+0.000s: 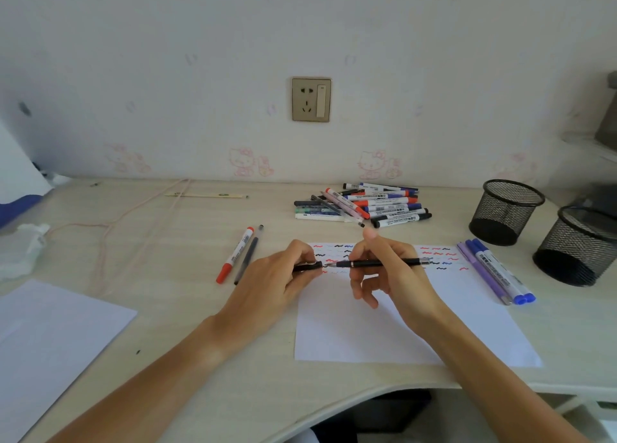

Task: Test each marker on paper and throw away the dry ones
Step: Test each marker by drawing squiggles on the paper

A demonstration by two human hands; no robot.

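- Head view, centre of frame: right hand (387, 269) holds a slim black pen (384, 263) lying crosswise above the sheet of paper (400, 325); thumb up, forefinger and middle finger curled on the barrel, lower fingers hanging loose
- Left hand (283, 275) pinches the black cap (309, 266) just left of the pen's tip; fingers narrow, closed round the cap; cap and tip sit nearly touching, with a small gap between them
- Cannot tell whether the cap is coming off or going on
- Handling, judged: pen light, stiff, smooth plastic barrel, a bit slippery; best held mid-barrel, clear of the tip; the tip is the fragile part
- Paper: thin, would slide under a stroke unless steadied; its top strip carries red, black and blue squiggles (437, 259)
- Upper centre-right: pile of markers (370, 205) on the desk (167, 242), by look untested
- Left of the hands: red-capped marker (235, 255) and a dark pen (248, 255) side by side
- Right edge of paper: blue and purple markers (494, 272) laid together
- Far right: two black mesh cups (507, 212), contents not visible
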